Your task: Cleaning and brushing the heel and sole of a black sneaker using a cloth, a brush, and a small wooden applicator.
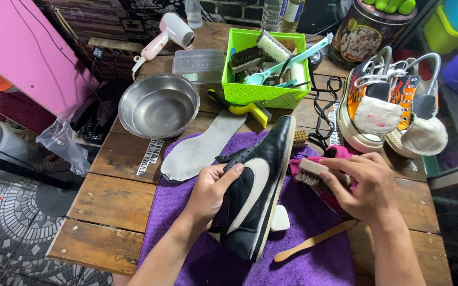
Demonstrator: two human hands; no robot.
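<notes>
Head view: centre of the frame, above a purple towel [314,259].
Shoe: black sneaker [258,190] with white stripe, tilted on its side at centre, sole edge facing right.
Left hand [210,193]: clamped around the shoe's upper.
Right hand [364,185]: closed on a wooden brush [309,172], bristles at the sole edge.
Advice: short strokes along the sole probably work best, with a firm left grip so the shoe cannot roll.
Nearby: grey insole [202,148], steel bowl [158,106], green basket [250,92].

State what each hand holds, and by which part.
The left hand grips the black shoe at its upper side, thumb by the opening. The right hand holds a brush by its wooden back.
</notes>
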